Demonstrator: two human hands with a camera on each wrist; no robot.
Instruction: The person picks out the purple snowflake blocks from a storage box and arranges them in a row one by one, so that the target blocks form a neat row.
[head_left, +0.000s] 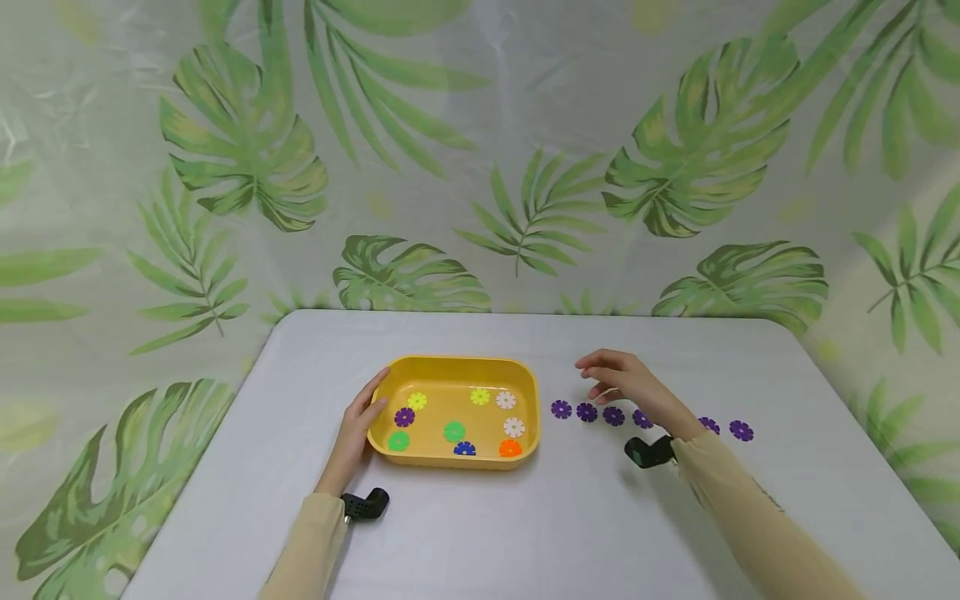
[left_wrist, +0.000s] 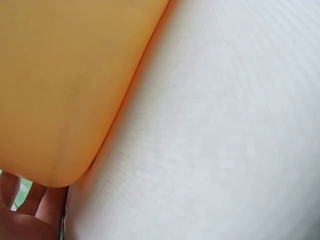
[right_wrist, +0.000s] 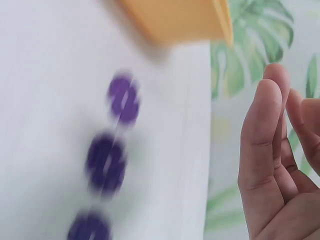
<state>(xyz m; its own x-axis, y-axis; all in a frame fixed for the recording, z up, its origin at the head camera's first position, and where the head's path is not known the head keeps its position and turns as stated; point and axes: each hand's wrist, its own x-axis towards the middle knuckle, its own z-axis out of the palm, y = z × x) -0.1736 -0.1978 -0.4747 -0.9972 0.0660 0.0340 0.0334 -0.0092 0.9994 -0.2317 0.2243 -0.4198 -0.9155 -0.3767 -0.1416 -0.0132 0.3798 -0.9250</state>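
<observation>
My left hand (head_left: 356,429) grips the left end of a yellow plastic tray (head_left: 450,459), thumb over the rim and fingers along the outer wall. In the left wrist view the tray's side wall (left_wrist: 65,90) hides part of those fingers. Inside the tray lie several flower-shaped discs, among them a purple one (head_left: 405,417), an orange one (head_left: 511,448) and a blue one (head_left: 465,448). To the tray's right, my right hand (head_left: 626,383) hovers with loosely bent fingers and nothing between them. Below it runs a row of purple flower discs (head_left: 587,412), partly hidden by the wrist.
The white-covered table (head_left: 465,533) ends at a leaf-patterned backdrop (head_left: 540,125). A black wrist camera (head_left: 648,452) sticks out from the right wrist, and another black camera (head_left: 366,503) from the left. The row's far-right purple disc (head_left: 741,430) lies beyond the right forearm.
</observation>
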